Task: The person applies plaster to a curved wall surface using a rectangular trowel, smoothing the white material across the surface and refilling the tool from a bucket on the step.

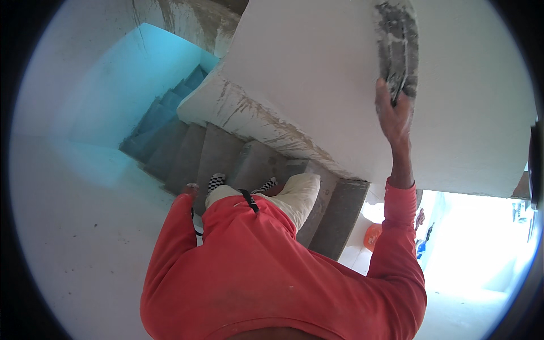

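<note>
Stretched out ahead and to the right, my right hand is closed around the handle of a plastering trowel. Its long grey blade is smeared with wet plaster and lies against, or very close to, the pale wall. My left hand hangs low beside my left hip, near the stair treads. It is small in the view, and its fingers cannot be made out.
I stand on grey concrete stairs, which wind down to the far left under bluish light. A plaster-streaked ledge edges the wall beside them. On a lower level at the right sits an orange bucket, near a brightly lit opening.
</note>
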